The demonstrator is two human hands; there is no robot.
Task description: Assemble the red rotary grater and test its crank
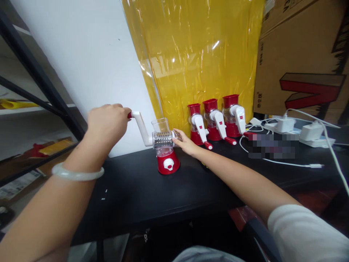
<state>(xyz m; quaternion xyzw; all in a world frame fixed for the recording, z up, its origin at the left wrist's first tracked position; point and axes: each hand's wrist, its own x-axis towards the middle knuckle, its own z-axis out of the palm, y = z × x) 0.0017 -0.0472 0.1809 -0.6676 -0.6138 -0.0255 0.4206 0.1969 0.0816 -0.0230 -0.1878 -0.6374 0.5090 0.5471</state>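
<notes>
A rotary grater (168, 160) with a red base, clear hopper and metal drum stands upright on the black table. Its white crank arm (141, 129) points up and to the left. My left hand (107, 119) is closed around the red knob at the crank's end; only a bit of the knob shows. At the drum's right end, my right hand (187, 143) touches the grater, fingers reaching toward the drum's open side. Part of those fingers is hidden behind the drum, so whether they grip it is unclear.
Three more rotary graters (216, 120) stand in a row behind, on the right. White chargers (312, 131) and cables lie at the far right. A yellow plastic sheet (204, 54) and a cardboard box (300, 54) rise behind. Metal shelving (35, 65) stands at left.
</notes>
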